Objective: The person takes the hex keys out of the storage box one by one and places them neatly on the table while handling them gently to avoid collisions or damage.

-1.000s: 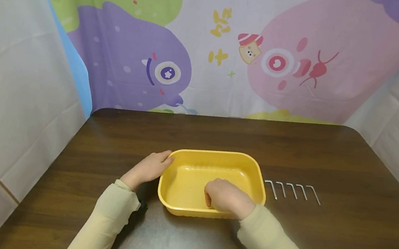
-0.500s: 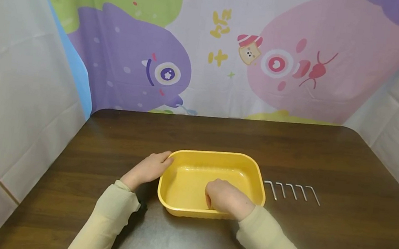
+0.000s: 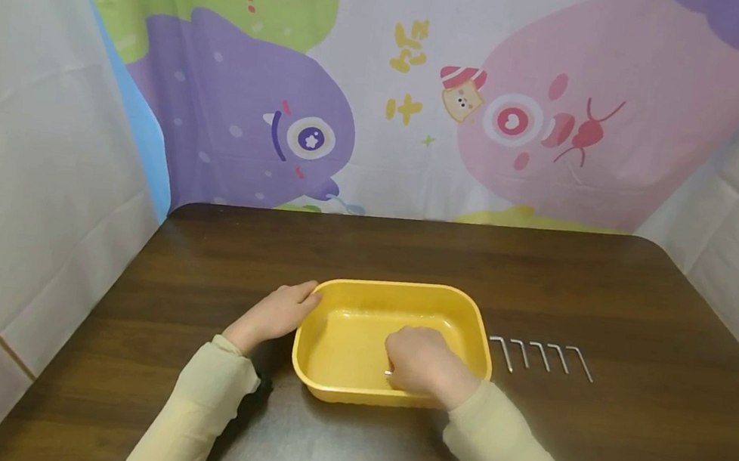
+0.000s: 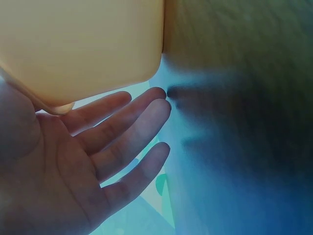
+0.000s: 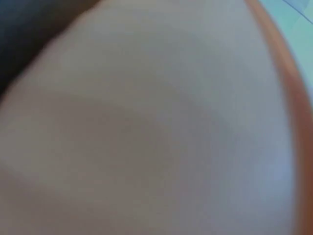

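A yellow plastic tub (image 3: 338,341) sits on the table in the head view. My left hand (image 3: 274,316) holds its left rim near the far corner, the thumb hooked over the edge. Seen from the left wrist, the other fingers (image 4: 132,142) spread outside the tub wall (image 4: 83,49). Inside the tub, near its front wall, my right hand (image 3: 419,362) is curled round a small metal piece. Only the bright tip (image 3: 388,374) of what looks like a hex key shows. The right wrist view is filled by a blurred close surface.
Several L-shaped hex keys (image 3: 544,355) lie in a neat row on the dark wooden table (image 3: 646,323), just right of the tub. A cartoon-printed curtain (image 3: 391,157) hangs behind the far edge, and pale walls flank both sides.
The right hand has turned and shifted slightly to the right inside the tub, and a metal tip now shows beside its fingers. The left hand and tub stay put.
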The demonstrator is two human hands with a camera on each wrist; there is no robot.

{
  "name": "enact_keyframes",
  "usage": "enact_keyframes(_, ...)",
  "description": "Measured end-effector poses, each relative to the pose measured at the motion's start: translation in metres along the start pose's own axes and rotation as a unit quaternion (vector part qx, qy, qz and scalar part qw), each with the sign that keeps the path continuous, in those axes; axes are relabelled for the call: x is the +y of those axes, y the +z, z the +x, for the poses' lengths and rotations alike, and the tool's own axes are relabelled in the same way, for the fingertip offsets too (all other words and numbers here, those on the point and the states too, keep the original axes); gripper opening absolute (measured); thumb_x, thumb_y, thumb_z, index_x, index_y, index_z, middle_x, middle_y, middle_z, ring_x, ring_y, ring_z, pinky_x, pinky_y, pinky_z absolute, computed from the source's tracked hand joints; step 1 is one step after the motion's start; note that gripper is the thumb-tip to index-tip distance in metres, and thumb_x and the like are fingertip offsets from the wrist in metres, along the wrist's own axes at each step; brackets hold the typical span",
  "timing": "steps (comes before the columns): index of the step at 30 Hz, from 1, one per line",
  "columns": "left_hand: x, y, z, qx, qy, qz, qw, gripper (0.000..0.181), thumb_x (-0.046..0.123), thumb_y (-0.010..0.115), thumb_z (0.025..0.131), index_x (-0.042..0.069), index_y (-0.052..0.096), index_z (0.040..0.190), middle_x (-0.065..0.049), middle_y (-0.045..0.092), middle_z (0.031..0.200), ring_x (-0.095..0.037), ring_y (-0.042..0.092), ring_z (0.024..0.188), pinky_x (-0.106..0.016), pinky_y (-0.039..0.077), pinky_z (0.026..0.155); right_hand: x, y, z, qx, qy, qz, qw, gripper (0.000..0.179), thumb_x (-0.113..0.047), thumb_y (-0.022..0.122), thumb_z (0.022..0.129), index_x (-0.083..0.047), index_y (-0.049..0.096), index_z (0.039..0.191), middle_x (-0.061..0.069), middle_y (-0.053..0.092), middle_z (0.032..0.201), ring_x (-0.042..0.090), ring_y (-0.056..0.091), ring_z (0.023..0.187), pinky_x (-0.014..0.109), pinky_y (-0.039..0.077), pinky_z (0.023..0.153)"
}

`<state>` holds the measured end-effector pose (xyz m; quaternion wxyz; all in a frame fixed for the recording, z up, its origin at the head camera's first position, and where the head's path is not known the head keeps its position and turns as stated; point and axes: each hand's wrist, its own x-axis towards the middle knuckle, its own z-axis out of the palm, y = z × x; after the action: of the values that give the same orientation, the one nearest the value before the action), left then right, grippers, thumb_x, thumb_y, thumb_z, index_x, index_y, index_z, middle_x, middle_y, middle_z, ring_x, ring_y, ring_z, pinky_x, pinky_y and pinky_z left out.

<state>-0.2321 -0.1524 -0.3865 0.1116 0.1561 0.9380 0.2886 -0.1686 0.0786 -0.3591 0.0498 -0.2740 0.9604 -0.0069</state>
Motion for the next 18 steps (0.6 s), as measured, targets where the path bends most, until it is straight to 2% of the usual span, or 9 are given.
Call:
enact_keyframes(3, 0.000, 0.000, 0.000, 0.001, 0.003, 0.002, 1.0000, 0.034, 0.031, 0.033, 0.099, 0.008, 0.051, 0.116, -0.007, 0.059, 0.098, -0.018, 0.055, 0.088, -0.038, 0.043, 0.081, 0.007, -0.008, -0.002, 0.006, 0.016, 0.020, 0.9997, 0.023, -0.014, 0.062, 0.071, -0.015, 0.048, 0.053, -0.004, 0.043, 0.054, 0.015, 0.042, 0.052, 0.030, 0.036, 0.051)
enact_keyframes(5, -0.001, 0.000, 0.001, 0.001, 0.002, 0.003, 1.0000, 0.034, 0.031, 0.033, 0.099, 0.008, 0.051, 0.116, -0.008, 0.059, 0.098, -0.019, 0.055, 0.088, -0.038, 0.043, 0.081, 0.013, -0.015, -0.004, 0.007, 0.028, 0.044, 0.9986, 0.021, -0.013, 0.060, 0.070, -0.015, 0.048, 0.053, -0.004, 0.042, 0.053, 0.014, 0.040, 0.051, 0.029, 0.033, 0.049)
enact_keyframes(8, -0.002, 0.002, 0.000, 0.001, 0.000, 0.005, 1.0000, 0.038, 0.032, 0.033, 0.099, 0.007, 0.049, 0.122, -0.010, 0.059, 0.108, -0.020, 0.056, 0.096, -0.040, 0.043, 0.086, 0.025, -0.026, -0.008, 0.005, 0.041, 0.078, 0.9961, 0.020, -0.013, 0.059, 0.072, -0.013, 0.047, 0.056, -0.003, 0.041, 0.055, 0.014, 0.039, 0.052, 0.027, 0.031, 0.050)
enact_keyframes(10, -0.002, 0.002, 0.000, -0.001, -0.003, 0.003, 1.0000, 0.038, 0.033, 0.033, 0.099, 0.007, 0.049, 0.122, -0.011, 0.059, 0.108, -0.020, 0.056, 0.096, -0.040, 0.043, 0.086, 0.032, -0.033, -0.011, 0.013, 0.044, 0.088, 0.9951, 0.016, -0.014, 0.059, 0.071, -0.014, 0.047, 0.060, -0.003, 0.044, 0.057, 0.013, 0.041, 0.054, 0.026, 0.031, 0.050)
enact_keyframes(15, -0.001, 0.001, 0.000, 0.005, 0.005, 0.001, 1.0000, 0.031, 0.031, 0.034, 0.099, 0.009, 0.052, 0.111, -0.007, 0.058, 0.094, -0.018, 0.054, 0.085, -0.037, 0.043, 0.079, 0.045, -0.043, -0.019, 0.038, 0.044, 0.099, 0.9934, 0.016, -0.016, 0.058, 0.073, -0.015, 0.045, 0.064, -0.004, 0.042, 0.059, 0.012, 0.040, 0.055, 0.025, 0.030, 0.050)
enact_keyframes(18, 0.000, 0.001, 0.000, 0.006, 0.008, 0.003, 0.9999, 0.031, 0.030, 0.033, 0.099, 0.009, 0.052, 0.112, -0.006, 0.058, 0.095, -0.017, 0.054, 0.085, -0.037, 0.043, 0.079, 0.051, -0.048, -0.024, 0.055, 0.042, 0.116, 0.9908, 0.014, -0.015, 0.057, 0.074, -0.015, 0.044, 0.066, -0.005, 0.040, 0.058, 0.011, 0.039, 0.054, 0.025, 0.028, 0.050)
